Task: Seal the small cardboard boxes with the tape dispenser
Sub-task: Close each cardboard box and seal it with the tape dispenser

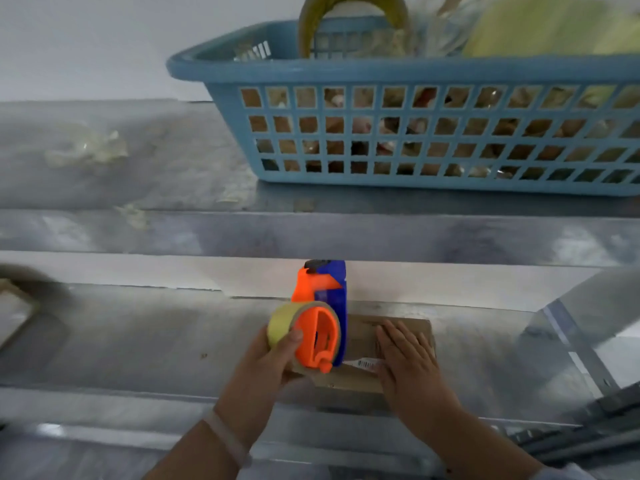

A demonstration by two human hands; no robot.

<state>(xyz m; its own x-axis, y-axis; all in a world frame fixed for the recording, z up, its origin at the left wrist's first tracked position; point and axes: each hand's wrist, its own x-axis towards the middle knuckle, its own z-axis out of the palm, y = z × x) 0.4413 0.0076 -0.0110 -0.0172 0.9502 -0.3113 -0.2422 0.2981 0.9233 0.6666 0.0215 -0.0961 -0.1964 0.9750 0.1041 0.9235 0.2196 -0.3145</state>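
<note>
My left hand [273, 356] gripped the orange-and-blue plastic tape dispenser [320, 330] atop the small brown cardboard box [362, 336] on the metal table [138, 341]; my right hand [407, 358] pressed it, fingers [398, 334] flat. Mid-taping, I judged; next, a straight pull along the seam.

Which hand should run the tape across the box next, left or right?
Left. The left hand grips the tape dispenser, held at the left edge of the small cardboard box. The right hand lies flat on the box top, better placed to steady it.
</note>
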